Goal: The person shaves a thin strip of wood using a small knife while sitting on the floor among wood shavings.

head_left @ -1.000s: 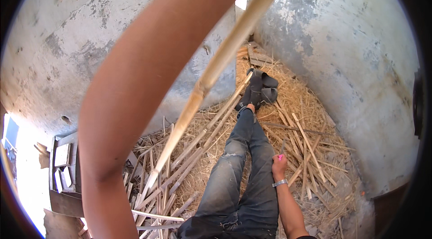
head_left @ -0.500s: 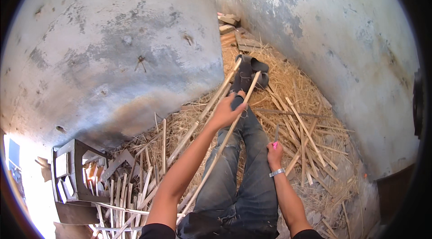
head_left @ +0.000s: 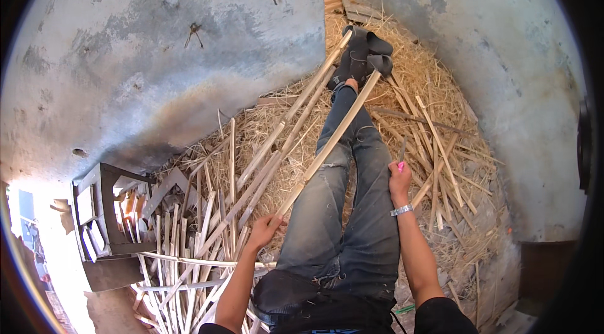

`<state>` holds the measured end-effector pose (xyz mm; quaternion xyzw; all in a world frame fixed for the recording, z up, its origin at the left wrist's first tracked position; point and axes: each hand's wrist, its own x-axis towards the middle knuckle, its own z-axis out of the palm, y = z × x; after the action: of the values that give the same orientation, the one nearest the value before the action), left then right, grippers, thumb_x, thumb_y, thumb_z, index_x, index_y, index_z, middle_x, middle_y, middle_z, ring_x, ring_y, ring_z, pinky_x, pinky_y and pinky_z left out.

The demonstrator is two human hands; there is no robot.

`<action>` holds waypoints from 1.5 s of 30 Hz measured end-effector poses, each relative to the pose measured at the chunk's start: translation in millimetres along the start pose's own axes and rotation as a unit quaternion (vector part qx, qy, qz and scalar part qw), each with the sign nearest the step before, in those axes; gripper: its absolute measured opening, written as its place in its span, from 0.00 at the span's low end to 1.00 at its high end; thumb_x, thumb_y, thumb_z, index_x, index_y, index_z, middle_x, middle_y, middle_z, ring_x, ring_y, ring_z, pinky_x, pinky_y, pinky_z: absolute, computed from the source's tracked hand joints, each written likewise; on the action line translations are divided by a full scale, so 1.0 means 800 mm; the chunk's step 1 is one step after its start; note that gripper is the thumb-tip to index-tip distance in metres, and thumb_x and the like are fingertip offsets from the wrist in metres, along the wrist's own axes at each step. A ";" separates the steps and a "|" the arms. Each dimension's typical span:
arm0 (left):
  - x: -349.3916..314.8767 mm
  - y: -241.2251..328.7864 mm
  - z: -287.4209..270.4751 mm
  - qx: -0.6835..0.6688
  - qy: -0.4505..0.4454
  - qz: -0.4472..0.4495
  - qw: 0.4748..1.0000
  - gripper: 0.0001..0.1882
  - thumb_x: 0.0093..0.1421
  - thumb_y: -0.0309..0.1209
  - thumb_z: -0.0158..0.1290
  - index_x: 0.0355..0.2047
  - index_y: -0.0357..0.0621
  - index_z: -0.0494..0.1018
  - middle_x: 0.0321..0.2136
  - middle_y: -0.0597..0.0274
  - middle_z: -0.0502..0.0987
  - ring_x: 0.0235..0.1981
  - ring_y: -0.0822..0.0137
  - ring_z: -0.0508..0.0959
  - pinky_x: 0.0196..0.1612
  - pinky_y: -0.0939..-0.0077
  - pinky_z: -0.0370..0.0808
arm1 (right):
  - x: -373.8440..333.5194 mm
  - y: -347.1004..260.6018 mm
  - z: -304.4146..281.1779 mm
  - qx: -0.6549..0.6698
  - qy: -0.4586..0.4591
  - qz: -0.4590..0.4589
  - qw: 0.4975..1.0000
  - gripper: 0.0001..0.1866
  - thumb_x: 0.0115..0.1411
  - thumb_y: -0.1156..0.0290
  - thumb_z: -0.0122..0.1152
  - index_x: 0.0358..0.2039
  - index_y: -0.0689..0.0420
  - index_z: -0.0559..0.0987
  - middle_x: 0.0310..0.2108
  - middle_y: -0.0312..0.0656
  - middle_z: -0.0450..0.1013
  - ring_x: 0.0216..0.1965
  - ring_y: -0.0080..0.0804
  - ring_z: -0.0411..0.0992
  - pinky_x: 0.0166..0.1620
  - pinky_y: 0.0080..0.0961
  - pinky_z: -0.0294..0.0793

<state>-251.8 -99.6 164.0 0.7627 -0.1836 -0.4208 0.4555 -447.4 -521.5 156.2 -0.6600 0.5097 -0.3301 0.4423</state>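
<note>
L hand (head_left: 267, 230): clamped on near end of bamboo strip (head_left: 340, 128), L of jeans (head_left: 311, 233)
Strip: diag. over jeans
R hand (head_left: 401, 181): gripping pink-handled knife (head_left: 401, 164), R of jeans
Other strips (head_left: 440, 152): both sides of jeans

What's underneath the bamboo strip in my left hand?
Your jeans show on either side of the bamboo strip, with straw near its lower end by your left hand. Whatever lies directly beneath it is covered, and I can't tell whether it touches the jeans.
</note>
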 end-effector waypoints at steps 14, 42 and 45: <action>-0.032 0.159 0.024 0.181 0.082 0.074 0.977 0.24 0.71 0.47 0.53 0.51 0.36 0.77 0.41 0.34 0.82 0.45 0.36 0.82 0.49 0.50 0.77 | -0.051 -0.075 -0.012 -0.013 -0.065 -0.093 0.993 0.17 0.70 0.57 0.63 0.29 0.56 0.78 0.18 0.30 0.69 0.20 0.19 0.66 0.26 0.24 0.65; -0.100 0.158 0.036 0.156 0.114 0.021 0.981 0.30 0.78 0.48 0.41 0.27 0.35 0.75 0.19 0.48 0.76 0.24 0.48 0.79 0.32 0.56 0.73 | -0.105 -0.204 0.062 -0.253 -0.362 -0.320 0.838 0.33 0.71 0.41 0.51 0.23 0.58 0.83 0.18 0.55 0.75 0.22 0.57 0.77 0.28 0.51 0.78; -0.096 0.144 0.034 0.154 0.111 0.029 0.982 0.30 0.78 0.49 0.42 0.27 0.36 0.76 0.20 0.48 0.77 0.24 0.47 0.79 0.32 0.55 0.73 | -0.094 -0.188 0.072 -0.280 -0.344 -0.360 0.821 0.34 0.70 0.39 0.52 0.23 0.57 0.83 0.17 0.53 0.75 0.21 0.55 0.78 0.27 0.50 0.77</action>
<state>-306.5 -122.7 292.2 0.8599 -0.2162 -0.2875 0.3623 -359.0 -421.4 273.7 -0.9627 0.1210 -0.0606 0.2343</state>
